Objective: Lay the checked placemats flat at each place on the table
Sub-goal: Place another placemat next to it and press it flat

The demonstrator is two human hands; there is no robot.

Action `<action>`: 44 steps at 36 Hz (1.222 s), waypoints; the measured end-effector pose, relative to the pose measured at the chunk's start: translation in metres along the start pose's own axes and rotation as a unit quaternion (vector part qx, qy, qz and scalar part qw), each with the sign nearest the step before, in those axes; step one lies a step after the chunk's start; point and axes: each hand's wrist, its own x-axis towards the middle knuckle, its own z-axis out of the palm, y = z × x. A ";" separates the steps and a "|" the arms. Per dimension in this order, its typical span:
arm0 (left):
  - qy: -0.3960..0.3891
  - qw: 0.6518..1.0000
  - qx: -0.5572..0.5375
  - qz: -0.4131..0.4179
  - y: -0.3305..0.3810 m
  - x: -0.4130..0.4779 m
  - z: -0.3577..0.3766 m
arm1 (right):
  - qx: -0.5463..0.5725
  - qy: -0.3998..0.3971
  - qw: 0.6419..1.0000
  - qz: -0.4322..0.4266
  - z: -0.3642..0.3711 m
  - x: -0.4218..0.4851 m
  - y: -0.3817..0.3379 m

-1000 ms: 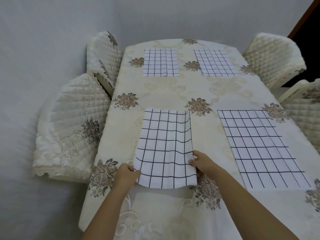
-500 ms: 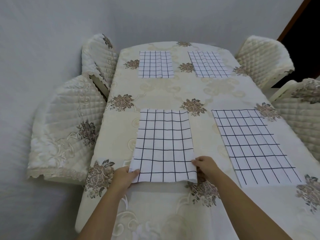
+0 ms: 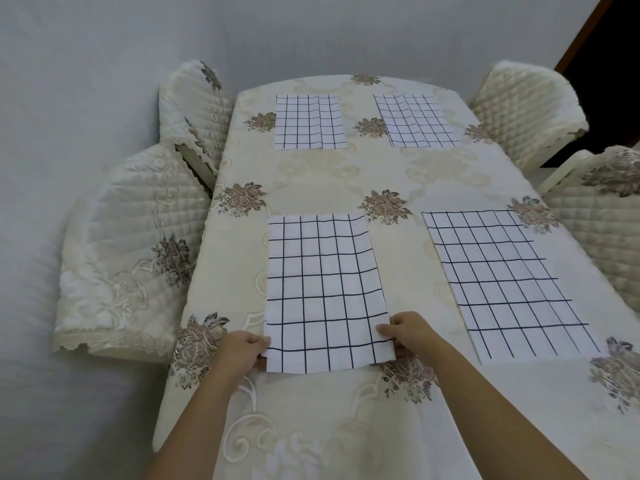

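On our cream floral tablecloth [image 3: 346, 174] three white checked cloth placemats [image 3: 502, 285] lie flat beyond the fourth placemat [image 3: 325, 292], pinched by left hand [image 3: 239, 353] and right hand [image 3: 412, 336].

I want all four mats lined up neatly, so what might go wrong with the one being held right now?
1. The left hand and right hand pinch the near corners of the near left placemat. Any tug toward the person would likely pull it out of line with the near right placemat.
2. Its near edge looks slightly bowed, so letting go carelessly may leave a ripple.
3. Sliding it could wrinkle the tablecloth underneath.
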 end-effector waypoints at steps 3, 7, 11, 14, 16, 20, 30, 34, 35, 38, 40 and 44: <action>0.021 0.998 0.054 0.026 0.001 0.001 0.004 | -0.008 0.018 1.000 0.000 0.001 0.000 0.002; 0.027 0.990 0.135 0.041 0.003 -0.001 0.005 | -0.027 0.031 0.999 0.002 0.002 0.002 0.006; -0.001 0.998 0.063 0.019 0.006 -0.005 0.003 | -0.036 0.033 0.999 0.004 0.002 0.004 0.009; -0.040 0.999 0.023 -0.002 0.013 -0.009 0.002 | -0.030 0.015 0.999 0.006 0.001 0.003 0.009; -0.048 0.998 0.042 -0.010 0.015 -0.008 0.003 | -0.018 -0.004 1.000 0.013 0.000 0.001 0.006; -0.030 0.992 0.120 -0.009 0.016 -0.003 0.010 | -0.007 -0.014 1.000 0.019 0.000 -0.003 0.003; 0.012 0.993 0.121 0.014 0.011 -0.002 0.011 | 0.020 0.023 0.999 0.017 0.003 -0.004 0.008; 0.011 0.992 0.128 0.017 0.011 -0.003 0.011 | 0.023 0.042 0.999 0.013 0.004 -0.006 0.007; 0.011 0.991 0.134 0.020 0.012 -0.004 0.010 | 0.021 0.046 0.999 0.010 0.005 -0.006 0.007; -0.005 0.982 0.186 0.010 0.017 -0.006 0.008 | 0.012 0.052 0.999 0.005 0.006 -0.006 0.006; -0.005 0.979 0.204 0.005 0.018 -0.008 0.006 | 0.004 0.053 0.999 0.003 0.006 -0.006 0.007; -0.023 0.991 0.128 -0.039 0.018 -0.004 0.006 | -0.027 0.047 0.999 -0.003 0.005 -0.010 0.004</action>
